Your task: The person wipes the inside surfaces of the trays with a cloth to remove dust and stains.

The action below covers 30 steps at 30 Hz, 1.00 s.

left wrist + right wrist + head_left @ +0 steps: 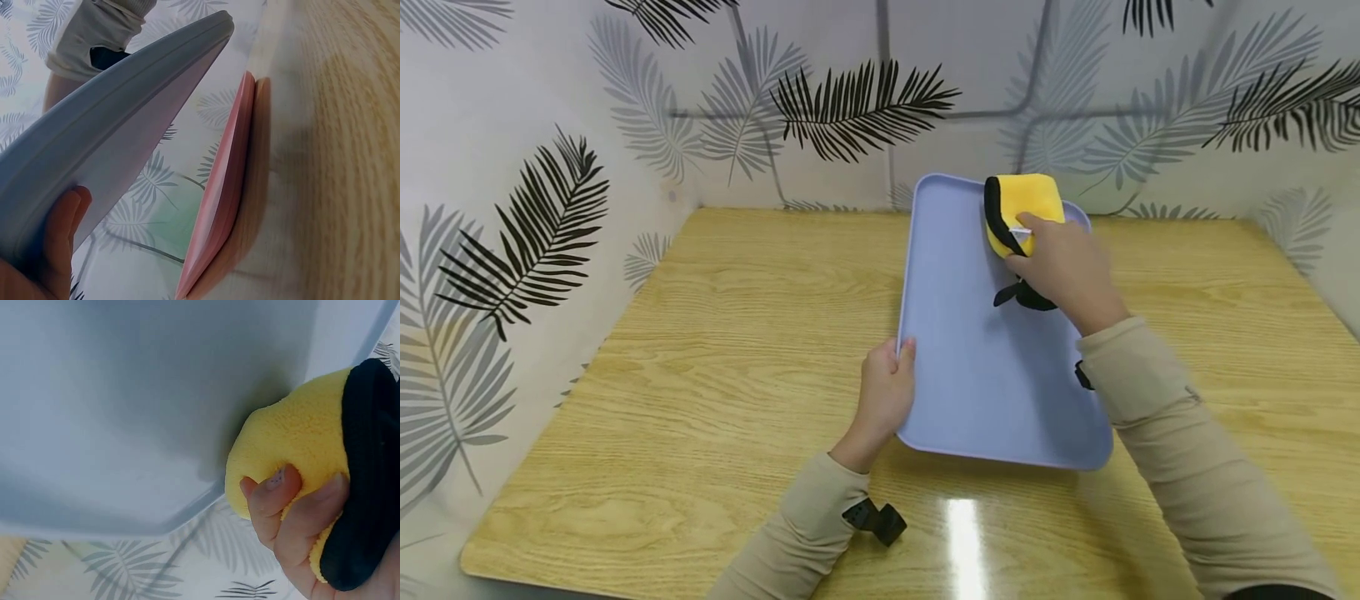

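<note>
A light blue tray (977, 358) is held up above the table, tilted, its inner face toward the head camera. My left hand (887, 387) grips its left rim, thumb on the inside; in the left wrist view its fingers (62, 231) lie against the tray's other face. My right hand (1067, 262) holds a folded yellow cloth (1030, 196) with black trim near the tray's upper right corner. In the right wrist view, curled fingers grip the plush yellow cloth (300, 425) against or close to the tray's rim; contact cannot be told.
The wooden table (737, 333) stretches out on both sides. Low on it, a pink tray-like object (219, 194) shows in the left wrist view, hidden from the head view. A leaf-patterned curtain (835, 50) hangs at the back and left. Black straps (876, 521) sit on the wrists.
</note>
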### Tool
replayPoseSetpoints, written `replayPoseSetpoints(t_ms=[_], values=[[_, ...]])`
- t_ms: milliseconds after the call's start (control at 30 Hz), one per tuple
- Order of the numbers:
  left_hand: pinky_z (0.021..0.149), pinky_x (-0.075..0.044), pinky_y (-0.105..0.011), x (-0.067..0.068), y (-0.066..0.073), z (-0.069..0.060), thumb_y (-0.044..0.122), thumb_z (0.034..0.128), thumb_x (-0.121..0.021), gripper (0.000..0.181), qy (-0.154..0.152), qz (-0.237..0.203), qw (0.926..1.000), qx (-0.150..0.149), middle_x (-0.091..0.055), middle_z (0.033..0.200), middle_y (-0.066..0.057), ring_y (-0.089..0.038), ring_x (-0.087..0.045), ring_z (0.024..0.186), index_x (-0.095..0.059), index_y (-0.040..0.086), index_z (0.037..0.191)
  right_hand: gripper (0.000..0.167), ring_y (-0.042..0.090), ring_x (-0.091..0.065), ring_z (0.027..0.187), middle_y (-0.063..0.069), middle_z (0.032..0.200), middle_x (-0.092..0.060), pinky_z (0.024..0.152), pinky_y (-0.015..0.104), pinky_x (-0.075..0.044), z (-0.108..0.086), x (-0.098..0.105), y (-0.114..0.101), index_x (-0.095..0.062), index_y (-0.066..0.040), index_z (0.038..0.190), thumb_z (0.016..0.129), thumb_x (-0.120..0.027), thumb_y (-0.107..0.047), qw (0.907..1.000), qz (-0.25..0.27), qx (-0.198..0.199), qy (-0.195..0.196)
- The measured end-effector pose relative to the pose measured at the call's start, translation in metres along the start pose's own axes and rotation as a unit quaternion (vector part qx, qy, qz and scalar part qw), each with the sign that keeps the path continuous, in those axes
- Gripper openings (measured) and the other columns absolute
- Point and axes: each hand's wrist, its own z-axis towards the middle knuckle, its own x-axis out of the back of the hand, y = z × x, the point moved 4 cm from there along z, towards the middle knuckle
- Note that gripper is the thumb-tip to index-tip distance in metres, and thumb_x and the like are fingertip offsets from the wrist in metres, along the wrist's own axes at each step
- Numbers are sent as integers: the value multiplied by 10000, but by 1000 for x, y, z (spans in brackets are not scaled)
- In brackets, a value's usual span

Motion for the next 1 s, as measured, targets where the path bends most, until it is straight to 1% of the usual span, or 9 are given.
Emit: replayPoseSetpoints(t_ms=[133,267,367,433,533,700,767,867,1000], values=[[410,-418,-245,-2,0,0,69,937,-429,262,3,-4,10000,-45,-482,566,-55,-113,-463,474,-568,-119,817,565,376,-505,854,226,843,-568,554,450,-422,0,0,-16,-392,-77,1335,829,-571,-255,9999,110,82,-41],[402,-408,-237,-3,0,0,67,937,-425,267,-58,-49,9999,-120,-494,565,-68,-111,-465,468,-571,-125,823,567,369,-495,880,263,981,-536,551,450,-430,-1,-1,-30,-395,-108,1336,826,-588,-262,9999,130,89,-65],[399,-410,-239,-5,0,0,66,938,-422,272,-100,-90,9997,-184,-513,570,-87,-112,-473,466,-571,-131,825,566,358,-493,894,258,1022,-527,557,460,-441,-1,-3,-38,-409,-125,1329,820,-607,-271,9999,70,134,-43],[395,-398,-231,-5,0,-1,65,938,-423,272,-104,-78,9997,-201,-504,562,-75,-107,-466,463,-570,-131,821,564,360,-494,889,263,1036,-520,563,469,-448,-2,-5,-43,-414,-128,1327,819,-611,-274,9998,-3,191,-33],[383,-358,-213,-6,1,-1,67,938,-428,277,-87,-7,9998,-181,-448,528,-33,-99,-429,444,-562,-122,786,566,354,-501,846,264,1026,-516,554,464,-453,-3,-7,-50,-415,-135,1328,819,-613,-286,9995,-151,263,-8],[384,-304,-208,-6,1,0,66,933,-439,281,-28,107,9998,-178,-382,507,-1,-99,-379,438,-540,-96,727,544,345,-508,734,252,936,-517,504,443,-445,-7,-9,-60,-431,-137,1307,818,-618,-286,9979,-339,542,138],[391,-299,-211,-6,1,0,66,932,-442,283,-11,114,9998,-175,-379,511,-2,-103,-378,448,-538,-91,718,529,345,-508,695,245,895,-516,483,437,-437,-8,-9,-62,-444,-131,1290,816,-623,-280,9969,-354,662,234],[396,-309,-215,-6,1,0,68,934,-439,283,-19,105,9998,-160,-385,519,-7,-103,-387,460,-536,-89,720,518,341,-505,653,241,875,-512,470,427,-431,-9,-10,-64,-454,-124,1277,812,-630,-270,9962,-328,735,333],[395,-319,-212,-5,2,0,68,936,-435,281,-21,88,9998,-159,-399,521,-8,-101,-395,456,-542,-94,732,529,343,-509,633,253,907,-507,473,426,-429,-10,-10,-63,-445,-134,1286,812,-632,-275,9966,-304,684,336]])
